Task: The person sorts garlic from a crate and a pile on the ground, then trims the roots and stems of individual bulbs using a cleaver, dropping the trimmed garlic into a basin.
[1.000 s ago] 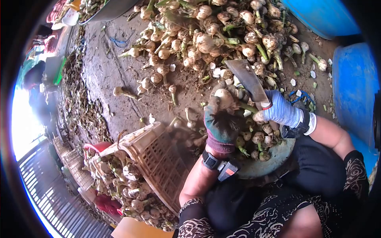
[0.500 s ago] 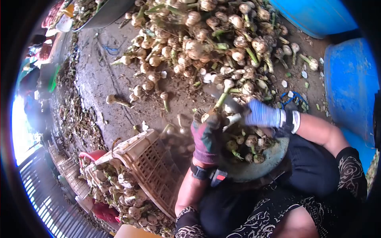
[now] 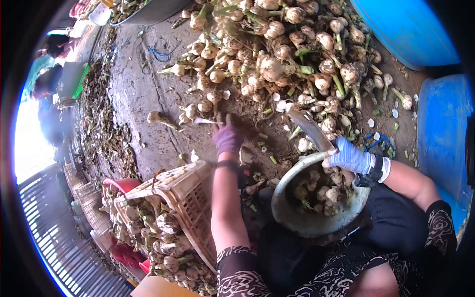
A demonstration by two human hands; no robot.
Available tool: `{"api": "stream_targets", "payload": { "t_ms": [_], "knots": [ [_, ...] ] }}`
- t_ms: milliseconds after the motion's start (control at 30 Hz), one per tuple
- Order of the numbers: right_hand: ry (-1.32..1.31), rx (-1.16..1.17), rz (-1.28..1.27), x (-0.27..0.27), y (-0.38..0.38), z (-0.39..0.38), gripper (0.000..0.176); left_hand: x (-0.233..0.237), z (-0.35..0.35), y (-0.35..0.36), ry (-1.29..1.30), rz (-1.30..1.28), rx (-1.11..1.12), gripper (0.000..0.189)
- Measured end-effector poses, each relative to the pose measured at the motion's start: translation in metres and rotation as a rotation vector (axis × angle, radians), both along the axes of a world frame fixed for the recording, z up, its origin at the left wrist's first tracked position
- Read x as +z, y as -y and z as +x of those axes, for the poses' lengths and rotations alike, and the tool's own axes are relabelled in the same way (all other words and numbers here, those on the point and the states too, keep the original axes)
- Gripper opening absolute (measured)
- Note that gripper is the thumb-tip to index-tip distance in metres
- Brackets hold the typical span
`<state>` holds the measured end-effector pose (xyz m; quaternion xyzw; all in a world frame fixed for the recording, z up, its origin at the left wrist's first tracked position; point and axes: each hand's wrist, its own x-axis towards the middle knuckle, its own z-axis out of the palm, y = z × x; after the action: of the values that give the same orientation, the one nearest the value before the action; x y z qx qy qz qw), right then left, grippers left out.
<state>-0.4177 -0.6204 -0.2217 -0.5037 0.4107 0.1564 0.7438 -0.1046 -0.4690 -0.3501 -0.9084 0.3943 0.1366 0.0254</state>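
Observation:
My left hand (image 3: 227, 137), in a purplish glove, reaches over the ground at the near left edge of a heap of garlic bulbs (image 3: 271, 67). Its fingers are apart, with a pale stalk (image 3: 205, 121) right at the fingertips. In a blue-white glove, my right hand (image 3: 350, 156) grips a broad-bladed knife (image 3: 311, 129), its blade pointing up and left toward the heap. Below the knife, a round basin (image 3: 284, 210) with cut bulbs (image 3: 329, 193) in it rests at my lap. The knife's handle is mostly hidden in my fist.
A tilted plastic crate (image 3: 185, 190) stands at my left beside more bulbs (image 3: 166, 247). Blue barrels (image 3: 443, 138) line the right side. A metal tub (image 3: 148, 15) is at the top left, and people (image 3: 49, 89) show at the far left.
My left hand has left the spot above the basin and moved left to the ground by the heap. My right hand has drawn back to the basin's rim with the knife.

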Motion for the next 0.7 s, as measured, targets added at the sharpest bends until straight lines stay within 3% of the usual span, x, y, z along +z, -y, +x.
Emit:
{"api": "stream_targets", "payload": {
  "t_ms": [100, 133, 233, 267, 333, 367, 433, 467, 533, 567, 700],
  "knots": [
    [0.002, 0.013, -0.010, -0.005, 0.004, -0.005, 0.025, 0.015, -0.003, -0.004, -0.075, 0.198, 0.028, 0.057],
    [-0.012, 0.016, 0.017, -0.006, 0.005, -0.006, 0.026, 0.057, -0.009, 0.008, -0.125, 0.427, 0.018, 0.058],
    [-0.023, -0.051, 0.063, -0.004, 0.005, -0.003, 0.027, 0.071, 0.008, 0.004, -0.052, 0.378, 0.264, 0.055],
    [-0.057, -0.068, 0.098, -0.005, 0.006, -0.003, 0.027, 0.073, 0.020, 0.004, 0.011, 0.257, 0.263, 0.039],
    [-0.076, -0.036, 0.104, -0.007, 0.008, -0.001, 0.026, 0.069, 0.044, 0.008, 0.147, -0.103, 0.140, 0.035],
    [-0.068, -0.010, 0.080, -0.007, 0.008, 0.000, 0.021, 0.060, 0.055, 0.017, 0.143, -0.106, 0.147, 0.035],
    [-0.043, 0.020, 0.070, -0.002, 0.010, 0.006, 0.019, 0.049, 0.075, 0.038, 0.389, 0.172, 0.005, 0.052],
    [-0.039, 0.027, 0.068, -0.001, 0.011, 0.009, 0.019, 0.053, 0.078, 0.046, 0.142, 0.353, -0.027, 0.058],
    [-0.088, 0.031, 0.059, 0.000, 0.012, 0.010, 0.022, 0.040, 0.080, 0.063, 0.083, 0.379, 0.051, 0.056],
    [-0.073, 0.002, 0.070, 0.002, 0.011, 0.011, 0.021, 0.035, 0.070, 0.060, 0.153, 0.391, -0.041, 0.053],
    [-0.054, -0.031, 0.088, -0.004, 0.011, 0.008, 0.022, 0.002, 0.039, 0.026, 0.236, 0.136, 0.017, 0.058]
  ]
}}
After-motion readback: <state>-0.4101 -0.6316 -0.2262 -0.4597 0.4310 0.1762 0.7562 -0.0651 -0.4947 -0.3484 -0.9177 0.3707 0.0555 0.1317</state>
